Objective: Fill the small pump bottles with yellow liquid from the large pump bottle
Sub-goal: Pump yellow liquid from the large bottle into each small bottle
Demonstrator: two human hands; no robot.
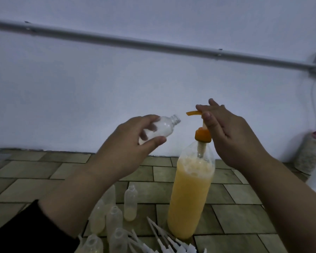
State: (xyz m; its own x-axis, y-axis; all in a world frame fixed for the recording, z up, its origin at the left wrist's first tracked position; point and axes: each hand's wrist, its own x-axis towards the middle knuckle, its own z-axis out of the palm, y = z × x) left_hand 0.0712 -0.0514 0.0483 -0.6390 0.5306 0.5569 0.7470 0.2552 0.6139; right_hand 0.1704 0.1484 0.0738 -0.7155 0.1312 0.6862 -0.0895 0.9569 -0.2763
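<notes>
A tall clear bottle of yellow liquid (190, 194) stands on the tiled floor, with an orange pump head (202, 136) and a raised orange spout (193, 113). My right hand (232, 136) rests its fingers on top of the pump, thumb alongside the stem. My left hand (133, 141) holds a small empty clear bottle (38, 125)... tilted, its open threaded neck (175, 119) pointing right toward the spout, a short gap apart.
Several small uncapped bottles (130, 205) stand on the tiled floor (44, 172) at the bottom, some with a little yellow liquid. White pump caps with tubes (164, 240) lie beside them. A pale wall with a conduit pipe (153, 44) rises behind. A cylindrical object (308, 152) stands at right.
</notes>
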